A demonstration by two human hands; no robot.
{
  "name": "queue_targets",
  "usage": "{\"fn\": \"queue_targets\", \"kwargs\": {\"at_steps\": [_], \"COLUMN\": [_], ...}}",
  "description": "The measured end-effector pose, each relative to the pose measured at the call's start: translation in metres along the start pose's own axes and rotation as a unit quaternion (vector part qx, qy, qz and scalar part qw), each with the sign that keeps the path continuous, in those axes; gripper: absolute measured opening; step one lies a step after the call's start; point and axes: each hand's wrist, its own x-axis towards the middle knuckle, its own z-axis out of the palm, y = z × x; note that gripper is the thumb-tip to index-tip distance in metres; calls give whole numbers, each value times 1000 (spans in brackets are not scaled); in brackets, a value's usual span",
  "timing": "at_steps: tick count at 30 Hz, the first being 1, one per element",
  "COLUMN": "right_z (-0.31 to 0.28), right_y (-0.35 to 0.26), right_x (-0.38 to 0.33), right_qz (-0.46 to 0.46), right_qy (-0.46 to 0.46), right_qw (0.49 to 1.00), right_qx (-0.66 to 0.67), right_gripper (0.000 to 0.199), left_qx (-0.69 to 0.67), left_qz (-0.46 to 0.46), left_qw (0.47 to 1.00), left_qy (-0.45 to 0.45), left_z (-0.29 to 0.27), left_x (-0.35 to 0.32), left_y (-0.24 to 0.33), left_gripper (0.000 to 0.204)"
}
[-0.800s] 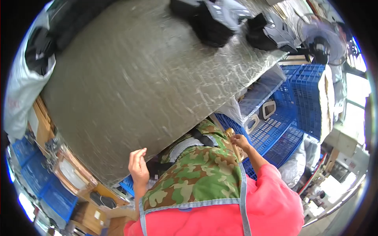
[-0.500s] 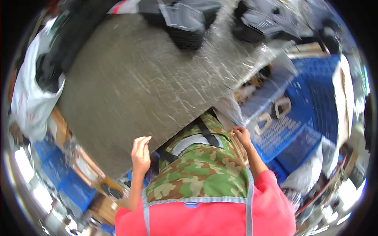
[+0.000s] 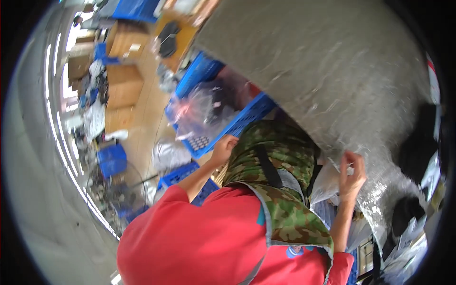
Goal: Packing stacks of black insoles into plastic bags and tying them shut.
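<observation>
My left hand (image 3: 224, 148) is beside the near edge of a blue plastic crate (image 3: 247, 116); its fingers are curled and mostly turned from view, so I cannot tell whether it touches the rim. Clear plastic bags (image 3: 194, 111) fill part of that crate. My right hand (image 3: 352, 176) is raised at the edge of a grey table covered in clear plastic film (image 3: 304, 61). Its fingers are loosely bent and apart, with nothing seen in them. A camouflage apron (image 3: 270, 142) covers my lap between the two hands.
Dark objects (image 3: 420, 142) lie on the table at the right. Cardboard boxes (image 3: 124, 95), a white bag (image 3: 170, 156) and another blue crate (image 3: 183, 178) stand on the floor at the left. A dark item lies on a yellow-brown board (image 3: 178, 35) near the table corner.
My view and body have turned left, bringing the floor crates and boxes into sight. My left hand is now beside a blue crate; my right hand has come up by the table edge.
</observation>
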Motion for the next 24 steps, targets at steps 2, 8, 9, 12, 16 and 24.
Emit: {"fn": "queue_targets", "kwargs": {"at_steps": [2,8,9,12,16,24], "right_z": [15,27,31,31,28,24], "right_y": [25,55,53,66,77,84], "right_x": [3,-14,-14,-31,-40,-37], "right_qz": [61,63,35,37,49,48], "right_qy": [-14,66,91,124,127,80], "right_qw": [998,986,986,976,972,968], "right_qx": [5,-138,-133,-178,-194,-233], "right_gripper": [14,15,15,16,20,27], "left_qx": [56,95,85,108,125,90], "left_qz": [-32,-138,-174,-154,-194,-119], "left_qw": [998,985,980,982,973,946], "left_qy": [-23,-45,-43,-23,18,287], "left_z": [-8,-38,-38,-50,-59,-24], "left_x": [-21,-42,-39,-30,-45,-109], "left_y": [-29,-139,-153,-206,-258,-222], "left_gripper": [23,26,28,29,26,32]}}
